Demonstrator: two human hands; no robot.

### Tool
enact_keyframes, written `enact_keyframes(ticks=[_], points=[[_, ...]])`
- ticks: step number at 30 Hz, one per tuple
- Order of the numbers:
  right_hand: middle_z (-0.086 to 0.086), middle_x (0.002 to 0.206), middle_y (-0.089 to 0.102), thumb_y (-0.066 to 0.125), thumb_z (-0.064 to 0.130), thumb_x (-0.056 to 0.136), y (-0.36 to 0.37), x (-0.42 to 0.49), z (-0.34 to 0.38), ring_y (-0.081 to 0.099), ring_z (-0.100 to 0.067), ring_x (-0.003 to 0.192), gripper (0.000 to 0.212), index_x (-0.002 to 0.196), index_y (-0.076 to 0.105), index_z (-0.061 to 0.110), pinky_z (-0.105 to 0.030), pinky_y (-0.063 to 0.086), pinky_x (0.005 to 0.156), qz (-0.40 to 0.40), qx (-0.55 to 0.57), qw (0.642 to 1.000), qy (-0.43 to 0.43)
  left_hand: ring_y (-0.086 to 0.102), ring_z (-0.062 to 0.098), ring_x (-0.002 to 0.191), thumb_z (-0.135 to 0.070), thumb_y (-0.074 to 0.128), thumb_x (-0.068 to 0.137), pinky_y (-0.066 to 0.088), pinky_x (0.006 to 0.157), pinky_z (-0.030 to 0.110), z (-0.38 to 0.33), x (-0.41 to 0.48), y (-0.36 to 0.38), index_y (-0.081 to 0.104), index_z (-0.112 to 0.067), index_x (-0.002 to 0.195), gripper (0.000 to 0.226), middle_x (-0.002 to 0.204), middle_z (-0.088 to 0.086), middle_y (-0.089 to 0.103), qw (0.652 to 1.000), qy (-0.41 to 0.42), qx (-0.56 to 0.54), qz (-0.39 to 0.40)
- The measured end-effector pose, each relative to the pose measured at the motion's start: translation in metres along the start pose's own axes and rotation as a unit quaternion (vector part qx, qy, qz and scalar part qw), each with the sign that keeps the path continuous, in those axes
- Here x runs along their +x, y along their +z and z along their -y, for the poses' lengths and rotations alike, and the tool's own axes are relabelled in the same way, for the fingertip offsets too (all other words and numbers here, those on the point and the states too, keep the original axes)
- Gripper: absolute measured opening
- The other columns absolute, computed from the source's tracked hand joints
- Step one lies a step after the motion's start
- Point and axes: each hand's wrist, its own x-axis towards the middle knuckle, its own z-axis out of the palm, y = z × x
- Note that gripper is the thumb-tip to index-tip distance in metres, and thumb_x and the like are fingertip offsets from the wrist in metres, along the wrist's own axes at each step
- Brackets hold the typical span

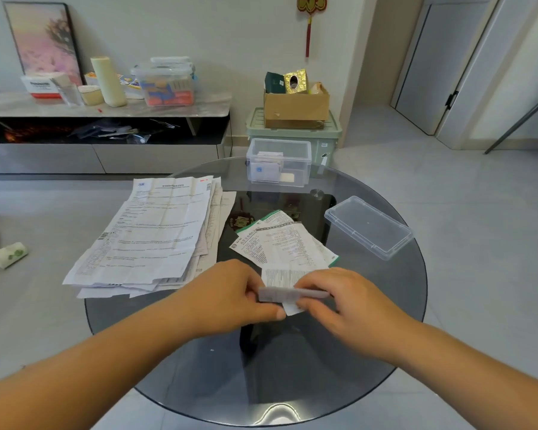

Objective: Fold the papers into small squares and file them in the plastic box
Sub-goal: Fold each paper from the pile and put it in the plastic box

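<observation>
L hand (230, 293) & R hand (345, 301) meet near the middle of the round glass table (370, 336), both pinching one small paper (288, 287) between thumb & fingers, its near edge rolled up into a fold w/ the far part lying flat on the glass. Looks like mid-fold, crease not pressed yet. Just beyond it lie a few more small slips (280, 240); to the left, a big stack of printed sheets (156, 231), unfolded. Clear plastic box (278, 161) sits at the far edge, open, w/ some folded bits already inside; its lid (368, 226) lies to the right. Next, prob: flatten the crease, fold again to a square, then reach far to drop it in the box
</observation>
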Motion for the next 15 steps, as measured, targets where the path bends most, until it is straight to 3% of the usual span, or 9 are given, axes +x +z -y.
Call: enact_keyframes(ticks=[2, 4, 7, 10, 15], points=[[0.022, 0.098, 0.061, 0.059, 0.046, 0.095, 0.002, 0.007, 0.0, 0.054, -0.005, 0.092, 0.016, 0.109, 0.059, 0.04, -0.023, 0.042, 0.076, -0.022, 0.017, 0.999, 0.041, 0.052, 0.006, 0.053, -0.055, 0.071, 0.084, 0.035, 0.048, 0.011, -0.002, 0.005, 0.004, 0.067, -0.026, 0.079, 0.03, 0.06, -0.009, 0.056, 0.998, 0.005, 0.049, -0.036], [0.018, 0.113, 0.061, 0.063, 0.054, 0.089, 0.005, 0.014, 0.0, 0.051, -0.012, 0.102, 0.04, 0.125, 0.049, 0.043, -0.029, 0.047, 0.086, -0.046, 0.028, 0.994, 0.1, 0.056, 0.008, 0.06, -0.061, 0.066, 0.085, 0.036, 0.051, 0.014, -0.002, 0.012, 0.008, 0.065, -0.027, 0.083, 0.034, 0.066, -0.009, 0.059, 0.993, 0.0, 0.101, -0.061], [0.014, 0.122, 0.053, 0.066, 0.062, 0.083, 0.005, 0.019, 0.002, 0.038, -0.01, 0.105, 0.075, 0.144, 0.031, 0.035, -0.035, 0.037, 0.099, -0.043, -0.012, 0.986, 0.161, 0.059, 0.01, 0.067, -0.066, 0.065, 0.084, 0.049, 0.058, 0.024, 0.0, 0.021, 0.014, 0.057, -0.025, 0.072, 0.043, 0.071, -0.008, 0.061, 0.986, -0.023, 0.138, -0.085], [0.016, 0.111, 0.045, 0.062, 0.07, 0.08, 0.005, 0.022, 0.001, 0.038, -0.011, 0.109, 0.075, 0.142, 0.034, 0.037, -0.035, 0.029, 0.093, -0.042, -0.057, 0.983, 0.168, 0.06, 0.01, 0.073, -0.067, 0.068, 0.081, 0.053, 0.067, 0.028, -0.001, 0.026, 0.015, 0.053, -0.025, 0.074, 0.045, 0.076, -0.008, 0.062, 0.986, -0.047, 0.136, -0.085], [0.016, 0.116, 0.041, 0.06, 0.07, 0.082, 0.0, 0.022, -0.002, 0.034, -0.012, 0.114, 0.065, 0.137, 0.038, 0.044, -0.035, 0.027, 0.093, 0.005, -0.058, 0.986, 0.157, 0.056, 0.007, 0.076, -0.057, 0.079, 0.076, 0.039, 0.058, 0.021, -0.002, 0.031, 0.011, 0.043, -0.028, 0.084, 0.047, 0.087, -0.01, 0.058, 0.992, -0.071, 0.075, -0.072]])
